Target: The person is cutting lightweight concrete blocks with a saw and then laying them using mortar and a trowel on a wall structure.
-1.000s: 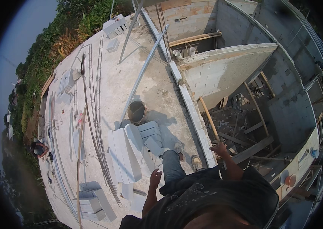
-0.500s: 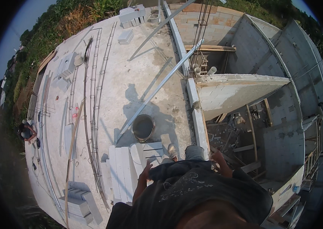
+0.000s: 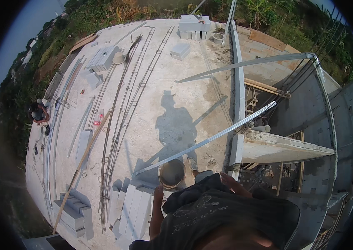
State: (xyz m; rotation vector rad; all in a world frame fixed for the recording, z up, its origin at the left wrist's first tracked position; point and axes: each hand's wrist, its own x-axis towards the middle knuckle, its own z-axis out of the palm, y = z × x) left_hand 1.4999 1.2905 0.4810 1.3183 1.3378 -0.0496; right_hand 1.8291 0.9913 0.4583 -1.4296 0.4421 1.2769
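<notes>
My left hand point(image 3: 158, 194) hangs beside the stack of white lightweight blocks point(image 3: 134, 208), nearest to a round bucket point(image 3: 183, 180) with grey contents. How its fingers are set is too small to make out. On the other side of my dark shirt, my right hand point(image 3: 229, 182) is held low near the slab's edge, its fingers partly stretched and nothing seen in them. A long silvery metal channel point(image 3: 210, 139) slants past the bucket, from the slab up over the low block wall point(image 3: 238, 146). My shoe point(image 3: 192, 164) shows just right of the bucket.
Right of the low wall, the floor drops into deep unfinished rooms point(image 3: 264, 177). Long rebar cages point(image 3: 137, 100) and a wooden pole point(image 3: 82, 166) lie along the left. More block stacks point(image 3: 194, 25) stand far ahead. Another person point(image 3: 39, 111) crouches at the left edge.
My view has swung left and my body has moved forward, so the bucket is now close in front of me. The block stack now lies lower, beside my left arm.
</notes>
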